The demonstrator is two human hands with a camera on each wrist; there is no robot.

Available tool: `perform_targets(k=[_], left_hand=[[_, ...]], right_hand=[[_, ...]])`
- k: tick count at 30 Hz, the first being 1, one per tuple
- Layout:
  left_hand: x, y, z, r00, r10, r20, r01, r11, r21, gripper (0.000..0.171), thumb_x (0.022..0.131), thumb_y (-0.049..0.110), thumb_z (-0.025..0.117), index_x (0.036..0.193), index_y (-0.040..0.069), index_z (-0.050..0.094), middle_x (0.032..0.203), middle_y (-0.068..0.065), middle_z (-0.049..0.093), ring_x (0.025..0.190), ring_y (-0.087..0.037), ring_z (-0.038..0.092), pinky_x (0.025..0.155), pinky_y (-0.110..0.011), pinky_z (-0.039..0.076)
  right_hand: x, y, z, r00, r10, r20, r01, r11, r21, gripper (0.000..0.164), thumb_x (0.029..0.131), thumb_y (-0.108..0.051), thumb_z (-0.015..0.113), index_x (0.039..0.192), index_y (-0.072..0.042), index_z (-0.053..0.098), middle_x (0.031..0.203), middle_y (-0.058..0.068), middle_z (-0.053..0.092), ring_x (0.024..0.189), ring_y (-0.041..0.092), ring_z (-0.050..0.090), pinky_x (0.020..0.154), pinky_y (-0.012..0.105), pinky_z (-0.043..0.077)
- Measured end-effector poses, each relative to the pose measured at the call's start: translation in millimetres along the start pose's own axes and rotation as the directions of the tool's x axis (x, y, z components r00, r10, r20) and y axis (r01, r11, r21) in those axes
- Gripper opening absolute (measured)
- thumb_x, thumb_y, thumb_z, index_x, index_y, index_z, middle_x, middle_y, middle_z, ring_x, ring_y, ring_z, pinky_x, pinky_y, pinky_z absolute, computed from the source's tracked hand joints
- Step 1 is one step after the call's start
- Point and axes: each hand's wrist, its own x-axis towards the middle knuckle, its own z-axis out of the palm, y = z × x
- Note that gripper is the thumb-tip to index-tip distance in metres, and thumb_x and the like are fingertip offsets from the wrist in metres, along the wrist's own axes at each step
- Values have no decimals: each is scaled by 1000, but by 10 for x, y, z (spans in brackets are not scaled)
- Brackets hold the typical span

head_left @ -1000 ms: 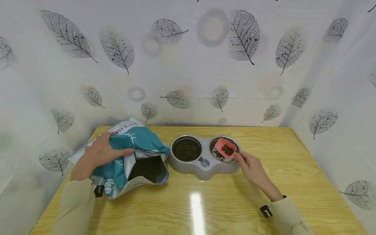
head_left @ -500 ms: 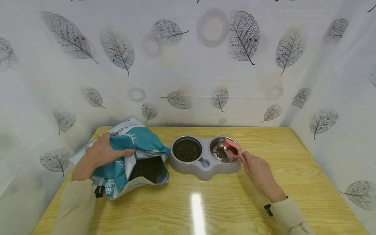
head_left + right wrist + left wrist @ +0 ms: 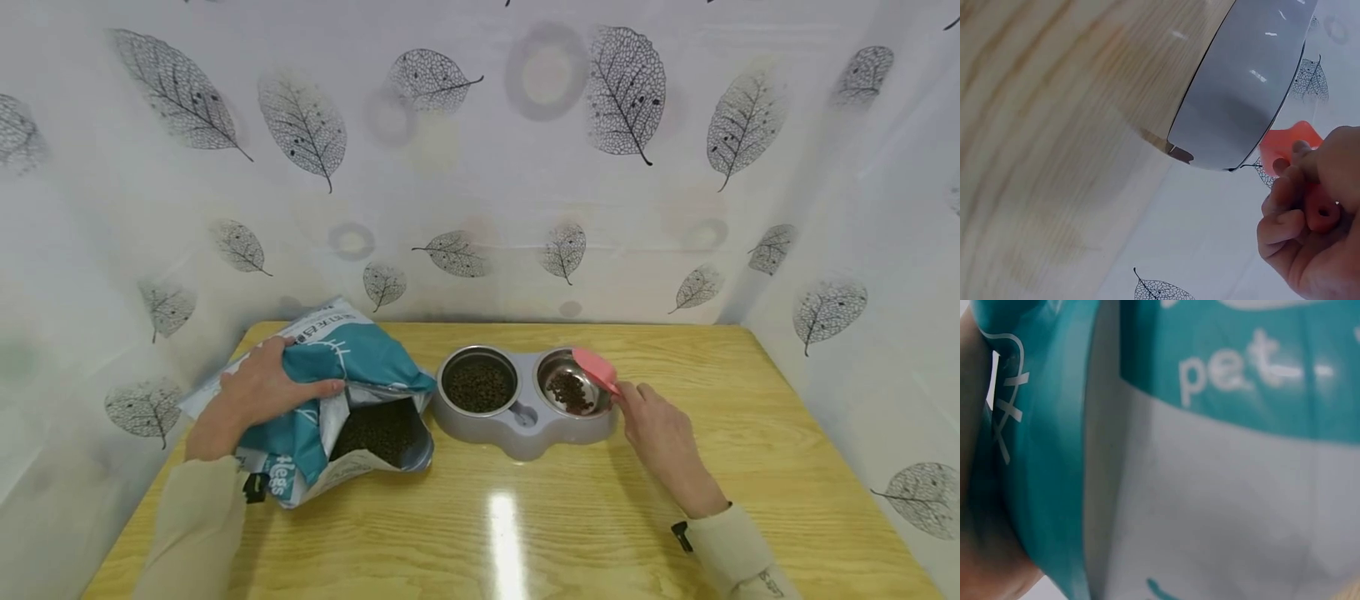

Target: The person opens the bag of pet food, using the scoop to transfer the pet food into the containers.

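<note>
My right hand (image 3: 663, 442) grips the handle of a pink scoop (image 3: 595, 367), which is tipped over the right-hand steel bowl (image 3: 551, 406) of a grey double feeder (image 3: 517, 446). Brown kibble (image 3: 570, 392) lies in a small heap in that bowl. In the right wrist view, curled fingers (image 3: 1282, 228) wrap the scoop's handle. More kibble covers the bottom of the left-hand bowl (image 3: 480, 387). At the left, my left hand (image 3: 270, 387) grips the teal and white pet food bag (image 3: 375, 354), thumb along its opening. The bag lies on its side, mouth open, with kibble (image 3: 375, 432) inside.
The feeder and bag stand on a wood-grain table (image 3: 420, 542), near its back edge. A pale sheet with leaf prints (image 3: 457, 167) hangs behind and along both sides.
The scoop has turned over, moving to the right side of the bowl, and its kibble has dropped in, so the heap there is bigger. My left hand and the bag have stayed put.
</note>
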Motion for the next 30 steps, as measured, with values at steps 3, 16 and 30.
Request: perform_targets(k=[3,16,30], left_hand=[[3,2,0,1000,-2,-1,2,1000,1,125,64,87,53,149,0,20,146,-31,30,128,-51,33,84,-78,26],[-15,30,-18,1000,-1,5,1,1000,1,126,64,87,53,149,0,19,146,-32,29,129,-52,31,85,-79,25],[10,11,-17,1000,-9,9,9,1000,1,126,64,87,53,149,0,19,146,-32,28,130,-52,30,85,-80,23]], right_hand=[[5,-39,-12,998,52,36,-57,990,131,11,91,-11,63,98,-4,59,60,0,44,48,6,29,40,18,23],[25,-585,-80,790,11,614,-560,423,712,47,103,-35,37,90,9,45,59,-2,38,45,4,33,40,17,30],[117,-1366,-6,815,-272,511,-320,523,790,40,103,-34,39,77,-6,51,57,-7,41,46,-1,35,43,18,33]])
